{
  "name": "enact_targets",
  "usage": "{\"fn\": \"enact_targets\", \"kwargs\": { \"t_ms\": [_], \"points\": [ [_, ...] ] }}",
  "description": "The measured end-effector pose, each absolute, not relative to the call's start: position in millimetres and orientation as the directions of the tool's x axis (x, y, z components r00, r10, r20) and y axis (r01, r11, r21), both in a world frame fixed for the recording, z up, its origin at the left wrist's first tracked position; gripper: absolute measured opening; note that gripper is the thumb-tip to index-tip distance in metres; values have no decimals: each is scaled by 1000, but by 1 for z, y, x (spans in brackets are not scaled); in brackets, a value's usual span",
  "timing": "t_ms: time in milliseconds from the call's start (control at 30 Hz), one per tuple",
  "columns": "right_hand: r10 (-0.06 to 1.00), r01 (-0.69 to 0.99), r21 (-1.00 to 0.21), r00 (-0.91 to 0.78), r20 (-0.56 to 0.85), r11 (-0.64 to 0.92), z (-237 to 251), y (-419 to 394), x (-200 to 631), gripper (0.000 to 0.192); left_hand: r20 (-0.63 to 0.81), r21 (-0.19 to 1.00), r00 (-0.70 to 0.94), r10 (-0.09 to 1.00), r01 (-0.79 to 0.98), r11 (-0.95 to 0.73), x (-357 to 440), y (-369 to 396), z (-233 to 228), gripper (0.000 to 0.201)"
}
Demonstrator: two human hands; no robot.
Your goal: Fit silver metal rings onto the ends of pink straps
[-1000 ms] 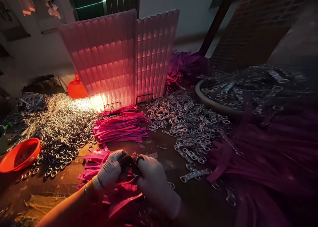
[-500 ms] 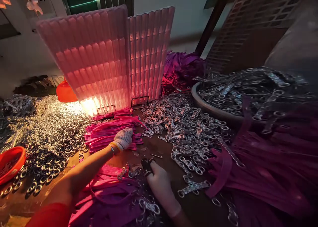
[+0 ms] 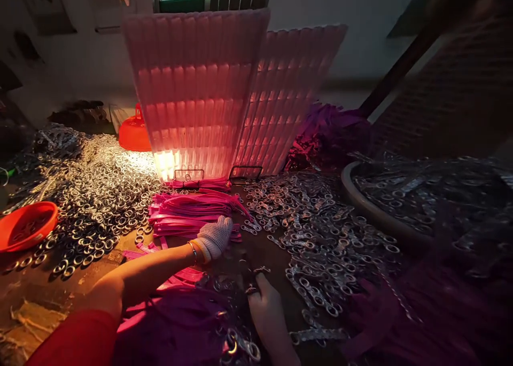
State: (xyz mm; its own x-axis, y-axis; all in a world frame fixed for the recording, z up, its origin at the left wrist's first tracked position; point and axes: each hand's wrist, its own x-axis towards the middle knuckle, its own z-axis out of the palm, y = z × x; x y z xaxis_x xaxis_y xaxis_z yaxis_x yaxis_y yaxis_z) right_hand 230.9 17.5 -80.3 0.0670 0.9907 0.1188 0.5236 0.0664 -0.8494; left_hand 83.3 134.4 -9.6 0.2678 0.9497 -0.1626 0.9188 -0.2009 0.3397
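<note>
My left hand [image 3: 216,239], in a white knitted glove, is at the right end of a bundle of bright pink straps [image 3: 180,211]. Its fingers curl down and away from me; what they grip, if anything, is hidden. Closer to me, my right hand [image 3: 267,304] is closed on a small dark tool [image 3: 247,275], too shadowed to name exactly. A small metal piece [image 3: 262,270] shows by its thumb. Below my left forearm lies a heap of purple-pink straps [image 3: 172,323], with shiny metal ring links [image 3: 242,344] along its right side.
Metal rings [image 3: 96,216] heap up at left beside a red bowl [image 3: 50,224]. Ring links [image 3: 320,232] cover the right side, before a large basin [image 3: 350,181]. Pink-lit ribbed panels [image 3: 192,99] stand at the back, near a red lamp [image 3: 134,133]. Purple straps [image 3: 433,307] lie at right.
The view has turned left, so the scene sits further right, and the right side looks darker. My left hand has come slightly nearer along the pink straps. My right hand still grips the dark tool.
</note>
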Motion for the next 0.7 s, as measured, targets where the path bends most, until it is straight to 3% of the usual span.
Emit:
{"fn": "enact_targets", "kwargs": {
  "t_ms": [200, 267, 367, 467, 567, 633, 700],
  "points": [
    [967, 557, -791, -107, 233, 252, -38, 11, 218, 34, -168, 610, 363, 917, 769, -193, 42, 79, -1, 18],
    [947, 659, -684, -165, 276, 314, -32, 10, 210, 31, -221, 745, 341, 914, 663, -68, 29, 60, -1, 18],
    [912, 817, -431, -257, 320, 382, -27, 8, 199, 27, -338, 912, 312, 888, 343, 227, 18, 39, 1, 24],
    [886, 872, -235, -355, 299, 429, -16, 5, 190, 23, -404, 915, 322, 856, 127, 384, 14, 26, 3, 34],
    [885, 869, -210, -399, 240, 448, -6, 3, 186, 23, -438, 887, 341, 832, 13, 461, 11, 20, 4, 31],
    [895, 865, -244, -394, 209, 438, -3, 2, 185, 24, -416, 901, 349, 840, 37, 431, 8, 18, 3, 31],
    [894, 876, -209, -391, 219, 435, -6, 2, 184, 22, -321, 944, 339, 884, 190, 270, 6, 16, 2, 32]
  ]
}}
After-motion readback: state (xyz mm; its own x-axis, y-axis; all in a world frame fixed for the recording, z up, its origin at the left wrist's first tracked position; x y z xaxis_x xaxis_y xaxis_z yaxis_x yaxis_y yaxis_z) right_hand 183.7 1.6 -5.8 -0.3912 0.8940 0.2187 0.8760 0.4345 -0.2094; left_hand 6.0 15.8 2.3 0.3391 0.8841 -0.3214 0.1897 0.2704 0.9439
